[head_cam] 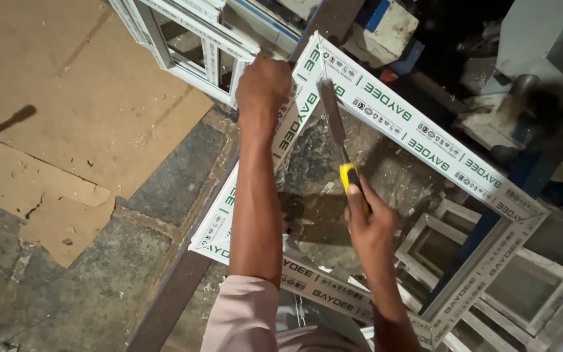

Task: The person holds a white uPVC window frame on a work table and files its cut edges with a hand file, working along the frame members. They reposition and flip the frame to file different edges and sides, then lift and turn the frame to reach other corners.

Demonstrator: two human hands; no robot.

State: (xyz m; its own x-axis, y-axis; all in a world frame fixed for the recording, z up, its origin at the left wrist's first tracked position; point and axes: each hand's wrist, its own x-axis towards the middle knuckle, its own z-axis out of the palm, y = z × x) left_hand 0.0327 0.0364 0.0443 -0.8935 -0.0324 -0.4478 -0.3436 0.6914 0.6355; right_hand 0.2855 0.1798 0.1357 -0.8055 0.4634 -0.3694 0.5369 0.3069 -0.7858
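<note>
Hands at work on a white window frame (425,140) wrapped in printed protective film: the left hand (263,83) clamps its far corner, while the right hand (367,221) grips the yellow handle of a chisel (335,127), its blade laid against the inner corner joint. White shavings litter the concrete floor (99,287) inside the frame, suggesting that trimming is well under way; whether other corners remain cannot be judged. Flattened cardboard (66,85) covers the floor at left, and more white frames (190,39) are stacked around the dim workshop.
</note>
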